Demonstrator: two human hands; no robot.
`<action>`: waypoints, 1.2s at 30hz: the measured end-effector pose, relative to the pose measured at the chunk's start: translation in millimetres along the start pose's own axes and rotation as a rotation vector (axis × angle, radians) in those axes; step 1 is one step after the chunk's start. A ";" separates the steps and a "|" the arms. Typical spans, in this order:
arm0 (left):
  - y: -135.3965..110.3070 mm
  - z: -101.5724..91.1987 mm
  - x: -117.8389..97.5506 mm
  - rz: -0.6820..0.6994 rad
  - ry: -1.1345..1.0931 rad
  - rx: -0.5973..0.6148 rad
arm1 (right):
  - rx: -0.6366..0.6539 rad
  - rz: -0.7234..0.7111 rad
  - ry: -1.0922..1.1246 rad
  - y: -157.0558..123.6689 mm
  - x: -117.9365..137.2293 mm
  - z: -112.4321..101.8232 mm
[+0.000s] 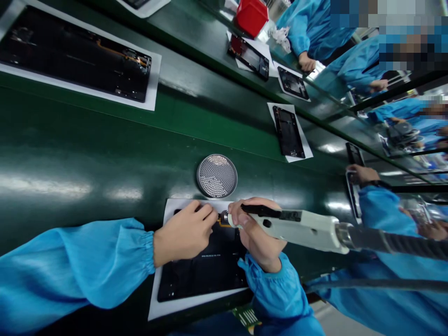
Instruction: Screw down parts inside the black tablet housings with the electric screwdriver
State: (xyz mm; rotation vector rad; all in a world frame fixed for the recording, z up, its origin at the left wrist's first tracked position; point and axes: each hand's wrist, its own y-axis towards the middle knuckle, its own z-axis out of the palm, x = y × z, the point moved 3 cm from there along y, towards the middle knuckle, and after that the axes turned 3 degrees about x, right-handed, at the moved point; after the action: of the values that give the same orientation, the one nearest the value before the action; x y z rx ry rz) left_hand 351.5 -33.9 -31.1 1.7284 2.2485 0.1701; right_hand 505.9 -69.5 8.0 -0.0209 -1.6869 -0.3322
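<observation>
My right hand (pixel 261 235) is wrapped round a pale electric screwdriver (pixel 308 228), whose metal nose points left at the upper part of a black tablet housing (pixel 206 273). My left hand (pixel 189 232) lies over the housing's upper left, fingers curled and bunched close to the screwdriver's nose; whatever they pinch is hidden. An orange flex cable (pixel 224 224) shows just below the nose. Under the housing is a white sheet (pixel 157 298). Just beyond its far edge sits a round metal screw tray (pixel 217 176) with a dimpled or perforated surface.
On the green bench (pixel 87 140), another tablet housing (pixel 77 56) lies far left and a smaller one (pixel 289 131) right of centre, both on white sheets. A co-worker's hand (pixel 364 175) handles a device at right. A red bin (pixel 252 17) stands at the back. A dark cable (pixel 395 240) trails from the screwdriver.
</observation>
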 end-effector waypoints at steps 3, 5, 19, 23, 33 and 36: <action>0.1 1.2 -0.6 0.005 -0.001 0.002 | 0.026 -0.025 0.032 1.9 0.5 2.9; -1.4 2.8 -0.9 0.002 0.004 -0.008 | 0.055 -0.045 0.056 3.7 -0.4 6.4; -7.8 2.6 -0.4 -0.052 -0.025 -0.056 | -0.091 -0.204 0.148 37.6 26.4 -1.1; -7.5 3.4 -3.1 -0.080 -0.029 -0.050 | -0.210 -0.163 0.047 68.9 26.3 8.6; -9.5 3.7 -9.3 -0.175 -0.047 -0.046 | -0.131 -0.066 0.011 92.4 -12.7 41.6; -11.2 6.5 -11.0 -0.156 -0.034 -0.048 | -0.113 -0.077 0.001 91.8 -15.3 44.2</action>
State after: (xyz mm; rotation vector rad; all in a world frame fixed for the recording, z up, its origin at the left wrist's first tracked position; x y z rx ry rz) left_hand 345.8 -48.1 -38.5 1.5126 2.3228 0.1580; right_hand 484.2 31.2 7.3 -0.0396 -1.6694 -0.4847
